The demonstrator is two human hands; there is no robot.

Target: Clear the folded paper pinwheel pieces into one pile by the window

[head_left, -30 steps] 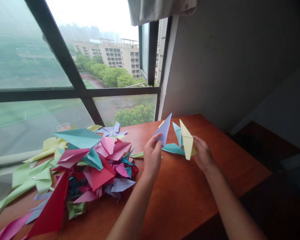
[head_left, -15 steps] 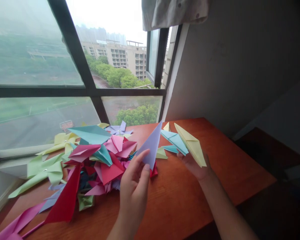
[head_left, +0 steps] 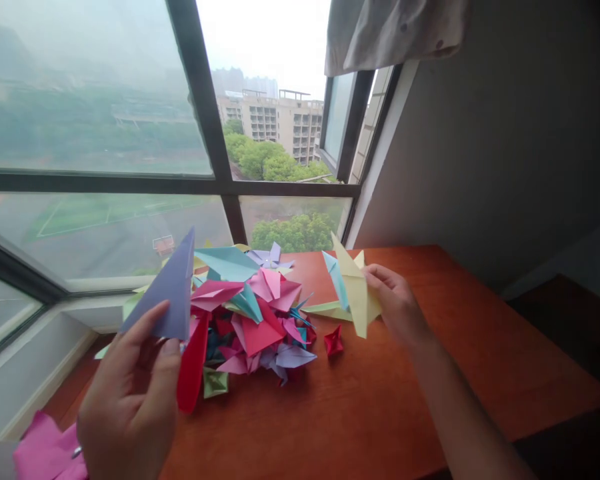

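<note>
My left hand (head_left: 130, 400) pinches a purple paper plane (head_left: 167, 293) between thumb and fingers, its point tilted up, left of the pile. On the right, my right hand (head_left: 397, 300) grips a pale yellow paper plane (head_left: 355, 287) above the table. A light blue paper plane (head_left: 335, 273) shows just behind the yellow one; whether the hand holds it too, I cannot tell. Below them a pale green folded paper (head_left: 327, 311) is partly covered by the yellow plane. A pile of folded papers (head_left: 260, 327) in pink, red, blue and purple lies between my hands.
The pile lies on a reddish-brown wooden table (head_left: 480, 333). A small red folded paper (head_left: 333, 341) sits right of the pile. At the lower left is a pink paper pinwheel (head_left: 47, 450). Window frames (head_left: 280, 189) stand behind the table, and a grey wall (head_left: 495, 147) rises on the right.
My left hand has moved left and nearer with the purple plane. My right hand has turned and gripped the yellow plane from its right side. The view has shifted left.
</note>
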